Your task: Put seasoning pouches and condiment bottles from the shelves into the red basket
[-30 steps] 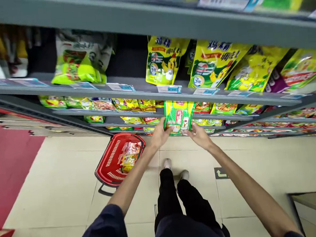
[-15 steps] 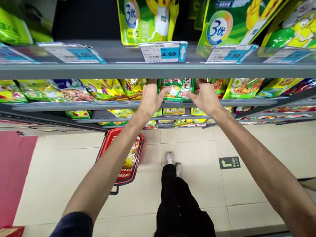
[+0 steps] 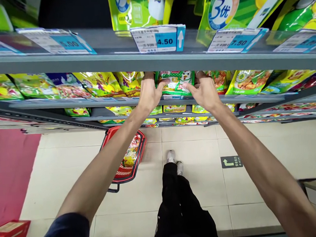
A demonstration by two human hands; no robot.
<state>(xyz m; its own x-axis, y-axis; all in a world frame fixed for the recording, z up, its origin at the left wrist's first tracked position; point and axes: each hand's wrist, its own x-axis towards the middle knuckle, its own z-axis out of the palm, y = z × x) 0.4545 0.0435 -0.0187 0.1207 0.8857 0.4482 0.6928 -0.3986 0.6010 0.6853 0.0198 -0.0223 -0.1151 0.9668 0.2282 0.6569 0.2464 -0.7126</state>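
Note:
A green seasoning packet (image 3: 175, 82) with a white cartoon bird stands on the second shelf, just below the upper shelf's front edge. My left hand (image 3: 151, 90) grips its left side, thumb lying across the front. At the right side, my right hand (image 3: 204, 90) holds it the same way. The fingers behind the packet are mostly hidden. Yellow packets (image 3: 130, 83) stand beside my left hand, and a red-and-green packet (image 3: 218, 81) is just right of my right hand.
The upper shelf edge (image 3: 102, 62) crosses above my hands, with price tags (image 3: 159, 39) and large green pouches (image 3: 220, 7). Lower shelves hold more packets. On the tiled floor to the left sits a red shopping basket (image 3: 124, 176) containing packets (image 3: 132, 152). A red box (image 3: 10, 235) stands lower left.
The view has shifted slightly, so the upper shelf and its tags appear higher and larger. Both hands keep hold of the green seasoning packet, which stays in about the same place on the shelf.

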